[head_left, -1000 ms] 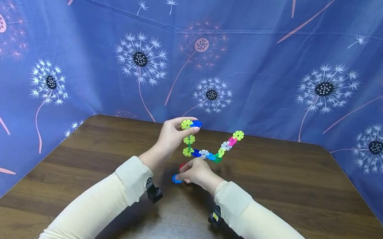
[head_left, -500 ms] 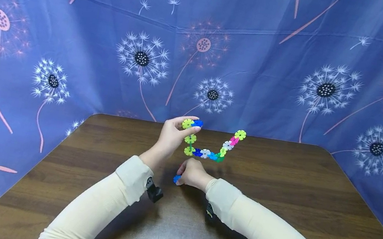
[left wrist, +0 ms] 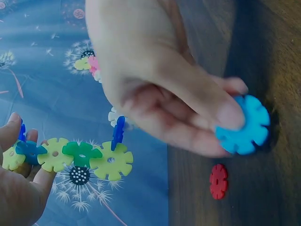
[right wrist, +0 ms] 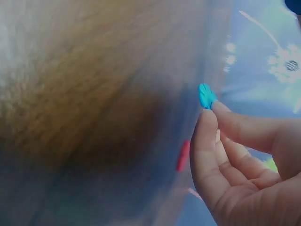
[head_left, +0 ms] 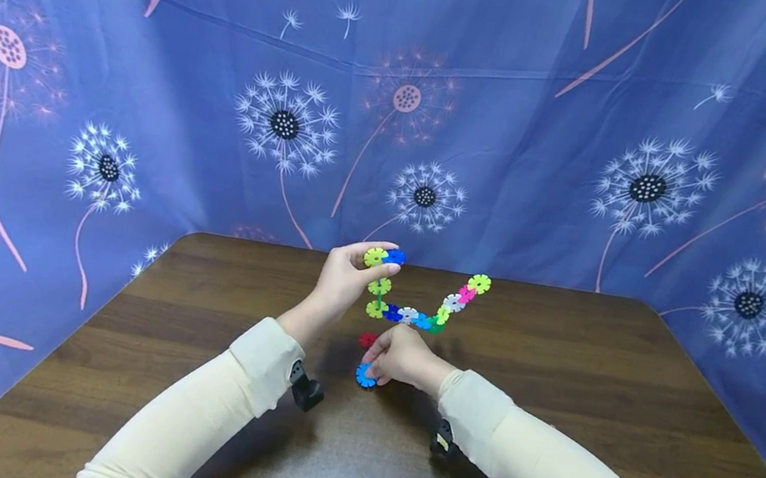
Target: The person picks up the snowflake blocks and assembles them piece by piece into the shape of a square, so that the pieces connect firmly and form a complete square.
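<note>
In the head view my left hand (head_left: 341,281) pinches the upper end of a chain of notched plastic snowflake discs (head_left: 407,316), with thumb and fingers around a blue disc. The chain bends in a U shape, its colours yellow, green, blue, white and pink. Below it my right hand (head_left: 410,359) pinches a light blue snowflake disc (head_left: 366,377) between thumb and fingers. In the left wrist view this light blue disc (left wrist: 249,126) faces the camera, its left edge under the thumb. A red snowflake disc (head_left: 367,340) lies on the table just beyond the right hand's fingers.
The brown wooden table (head_left: 170,423) reaches back to a blue curtain (head_left: 516,168) printed with dandelions. Each wrist carries a black camera mount, such as the left camera (head_left: 306,389).
My right hand has taken the light blue disc between thumb and fingers and brought it slightly toward me and to the right. The red disc shows more fully. My left hand stays nearly still.
</note>
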`<move>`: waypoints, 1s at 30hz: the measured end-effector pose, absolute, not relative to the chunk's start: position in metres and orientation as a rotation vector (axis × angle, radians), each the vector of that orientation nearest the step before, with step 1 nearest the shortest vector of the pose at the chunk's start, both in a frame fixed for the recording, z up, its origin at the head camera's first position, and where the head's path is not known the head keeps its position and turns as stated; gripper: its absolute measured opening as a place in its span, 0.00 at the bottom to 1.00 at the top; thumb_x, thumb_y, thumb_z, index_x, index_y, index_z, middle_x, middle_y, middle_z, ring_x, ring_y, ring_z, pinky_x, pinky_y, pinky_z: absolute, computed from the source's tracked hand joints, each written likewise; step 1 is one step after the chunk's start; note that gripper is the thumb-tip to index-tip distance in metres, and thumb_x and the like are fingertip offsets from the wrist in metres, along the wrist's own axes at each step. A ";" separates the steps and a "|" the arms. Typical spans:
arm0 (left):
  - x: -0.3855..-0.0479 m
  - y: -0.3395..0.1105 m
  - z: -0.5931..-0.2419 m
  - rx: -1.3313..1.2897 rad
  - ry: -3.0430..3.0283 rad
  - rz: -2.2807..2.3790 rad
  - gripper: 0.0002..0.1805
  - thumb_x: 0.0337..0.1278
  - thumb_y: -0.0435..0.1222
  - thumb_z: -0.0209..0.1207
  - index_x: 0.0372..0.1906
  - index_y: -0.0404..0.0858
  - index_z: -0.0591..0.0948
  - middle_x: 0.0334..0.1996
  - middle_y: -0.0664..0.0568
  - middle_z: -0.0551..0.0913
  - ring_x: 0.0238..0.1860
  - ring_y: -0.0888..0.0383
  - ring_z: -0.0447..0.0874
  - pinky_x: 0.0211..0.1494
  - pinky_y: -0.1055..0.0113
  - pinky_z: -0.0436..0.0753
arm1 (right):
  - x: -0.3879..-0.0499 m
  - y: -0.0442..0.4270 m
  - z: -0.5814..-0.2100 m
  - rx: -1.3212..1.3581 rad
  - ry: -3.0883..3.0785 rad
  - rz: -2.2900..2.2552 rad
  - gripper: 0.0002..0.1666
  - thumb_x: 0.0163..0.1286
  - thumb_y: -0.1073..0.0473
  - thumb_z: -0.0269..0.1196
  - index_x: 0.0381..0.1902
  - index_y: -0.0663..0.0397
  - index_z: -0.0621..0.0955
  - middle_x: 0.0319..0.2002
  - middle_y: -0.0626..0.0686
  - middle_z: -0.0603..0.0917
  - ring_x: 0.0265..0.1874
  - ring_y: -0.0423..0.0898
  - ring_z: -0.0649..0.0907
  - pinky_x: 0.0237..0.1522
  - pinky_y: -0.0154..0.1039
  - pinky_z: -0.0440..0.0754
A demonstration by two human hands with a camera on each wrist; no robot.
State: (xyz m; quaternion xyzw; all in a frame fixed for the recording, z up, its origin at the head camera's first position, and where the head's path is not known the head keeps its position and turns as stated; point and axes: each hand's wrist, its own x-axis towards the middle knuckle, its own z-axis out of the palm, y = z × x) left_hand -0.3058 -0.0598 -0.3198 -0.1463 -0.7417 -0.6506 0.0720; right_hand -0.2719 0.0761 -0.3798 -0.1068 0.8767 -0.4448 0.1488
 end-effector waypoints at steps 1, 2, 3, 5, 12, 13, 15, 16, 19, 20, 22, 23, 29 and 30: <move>-0.306 -0.060 -0.320 -0.436 -2.234 -1.952 0.18 0.55 0.41 0.68 0.52 0.46 0.85 0.43 0.56 0.85 0.19 0.65 0.56 0.19 0.70 0.59 | -0.271 0.079 -0.377 -0.310 2.511 -1.278 0.05 0.53 0.74 0.69 0.30 0.66 0.85 0.23 0.56 0.87 0.20 0.45 0.85 0.29 0.38 0.86; -0.306 -0.061 -0.321 -0.436 -2.239 -1.949 0.18 0.55 0.42 0.68 0.52 0.46 0.85 0.38 0.57 0.84 0.16 0.64 0.52 0.18 0.70 0.57 | -0.271 0.081 -0.375 -0.307 2.499 -1.282 0.05 0.54 0.73 0.70 0.30 0.66 0.85 0.23 0.56 0.87 0.20 0.45 0.85 0.29 0.38 0.86; -0.306 -0.061 -0.321 -0.437 -2.241 -1.947 0.18 0.55 0.42 0.68 0.52 0.46 0.85 0.31 0.58 0.82 0.14 0.63 0.50 0.17 0.70 0.57 | -0.270 0.084 -0.371 -0.301 2.492 -1.287 0.05 0.54 0.72 0.70 0.30 0.65 0.86 0.24 0.56 0.87 0.20 0.45 0.85 0.30 0.39 0.86; -0.307 -0.061 -0.321 -0.440 -2.245 -1.946 0.19 0.55 0.42 0.68 0.52 0.46 0.84 0.19 0.59 0.72 0.12 0.63 0.49 0.16 0.70 0.56 | -0.270 0.090 -0.364 -0.289 2.475 -1.318 0.05 0.54 0.71 0.71 0.31 0.65 0.86 0.24 0.56 0.88 0.21 0.44 0.84 0.31 0.40 0.86; -0.307 -0.063 -0.322 -0.455 -2.273 -1.925 0.19 0.55 0.41 0.68 0.54 0.45 0.84 0.09 0.61 0.56 0.12 0.63 0.52 0.16 0.71 0.58 | -0.275 0.119 -0.327 -0.311 2.422 -1.538 0.11 0.58 0.69 0.69 0.39 0.70 0.84 0.28 0.57 0.88 0.25 0.46 0.86 0.36 0.43 0.86; -0.307 -0.064 -0.322 -0.463 -2.278 -1.925 0.19 0.55 0.40 0.68 0.54 0.44 0.84 0.09 0.61 0.56 0.12 0.63 0.52 0.17 0.71 0.58 | -0.277 0.123 -0.320 -0.289 2.425 -1.568 0.12 0.59 0.68 0.69 0.40 0.70 0.84 0.28 0.56 0.88 0.26 0.48 0.87 0.38 0.45 0.86; -0.307 -0.064 -0.322 -0.489 -2.280 -1.930 0.20 0.56 0.40 0.67 0.54 0.43 0.83 0.11 0.61 0.59 0.13 0.63 0.53 0.17 0.71 0.59 | -0.280 0.129 -0.307 -0.241 2.448 -1.614 0.13 0.60 0.66 0.69 0.42 0.69 0.84 0.28 0.53 0.88 0.28 0.48 0.87 0.42 0.47 0.85; -0.307 -0.064 -0.322 -0.506 -2.278 -1.936 0.20 0.56 0.39 0.67 0.55 0.41 0.83 0.12 0.62 0.63 0.14 0.63 0.55 0.18 0.71 0.60 | -0.281 0.132 -0.301 -0.214 2.467 -1.630 0.13 0.61 0.65 0.69 0.42 0.68 0.84 0.28 0.52 0.88 0.29 0.48 0.87 0.43 0.47 0.85; -0.307 -0.063 -0.322 -0.565 -2.257 -1.970 0.19 0.57 0.37 0.66 0.55 0.39 0.82 0.19 0.62 0.76 0.20 0.63 0.65 0.24 0.71 0.69 | -0.284 0.138 -0.287 -0.139 2.505 -1.695 0.14 0.61 0.62 0.69 0.44 0.66 0.84 0.28 0.49 0.88 0.29 0.46 0.87 0.44 0.44 0.85; -0.307 -0.063 -0.322 -0.580 -2.251 -1.977 0.19 0.57 0.36 0.66 0.54 0.38 0.83 0.24 0.60 0.80 0.23 0.63 0.69 0.27 0.70 0.72 | -0.284 0.140 -0.285 -0.137 2.521 -1.720 0.15 0.61 0.62 0.69 0.44 0.66 0.84 0.28 0.49 0.88 0.27 0.44 0.87 0.42 0.41 0.85; -0.306 -0.062 -0.322 -0.603 -2.249 -1.989 0.18 0.57 0.35 0.66 0.54 0.38 0.83 0.32 0.54 0.86 0.29 0.61 0.77 0.35 0.67 0.79 | -0.285 0.142 -0.281 -0.125 2.542 -1.768 0.15 0.61 0.63 0.69 0.45 0.67 0.84 0.28 0.49 0.88 0.26 0.42 0.86 0.37 0.36 0.85; -0.306 -0.061 -0.322 -0.613 -2.251 -1.991 0.18 0.57 0.34 0.66 0.53 0.39 0.83 0.35 0.50 0.87 0.31 0.61 0.79 0.38 0.65 0.81 | -0.286 0.143 -0.279 -0.120 2.549 -1.787 0.15 0.61 0.63 0.69 0.45 0.67 0.83 0.28 0.49 0.88 0.26 0.42 0.86 0.36 0.34 0.85; -0.306 -0.060 -0.321 -0.641 -2.279 -1.966 0.18 0.58 0.33 0.65 0.54 0.37 0.82 0.47 0.38 0.85 0.36 0.65 0.82 0.45 0.64 0.83 | -0.289 0.144 -0.277 -0.115 2.586 -1.814 0.15 0.62 0.63 0.68 0.45 0.67 0.83 0.31 0.50 0.88 0.25 0.38 0.86 0.37 0.33 0.85; -0.306 -0.059 -0.320 -0.645 -2.284 -1.961 0.18 0.58 0.33 0.65 0.54 0.37 0.82 0.47 0.38 0.85 0.35 0.65 0.82 0.44 0.64 0.83 | -0.289 0.144 -0.277 -0.117 2.589 -1.815 0.15 0.62 0.63 0.68 0.45 0.67 0.83 0.31 0.51 0.88 0.25 0.38 0.86 0.37 0.33 0.85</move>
